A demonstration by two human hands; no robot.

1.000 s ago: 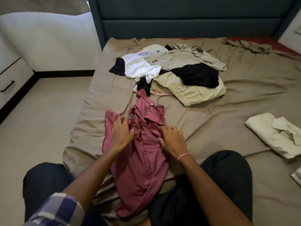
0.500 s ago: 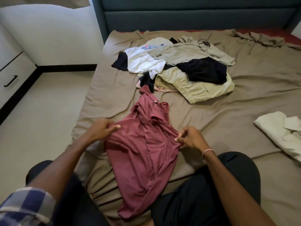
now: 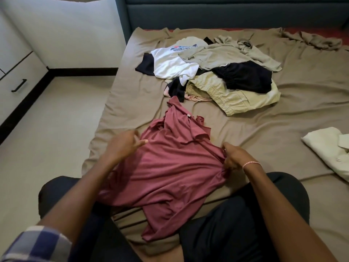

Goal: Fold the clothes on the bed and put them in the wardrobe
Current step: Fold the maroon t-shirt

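While the shirt (image 3: pixel 170 167) lies spread on the bed (image 3: pixel 132 110) just short of the pile (image 3: pixel 217 72), the left hand (image 3: pixel 122 146) pinches its left edge and the right hand (image 3: pixel 234 157) grips its right edge.

A dark teal headboard (image 3: pixel 226 17) meets a white wall (image 3: pixel 75 31), beige floor (image 3: pixel 56 120) and white drawers (image 3: pixel 24 72).

Left hand (image 3: pixel 123 144), right hand (image 3: pixel 234 157) grip pink shirt (image 3: pixel 170 171) on bed (image 3: pixel 245 133).
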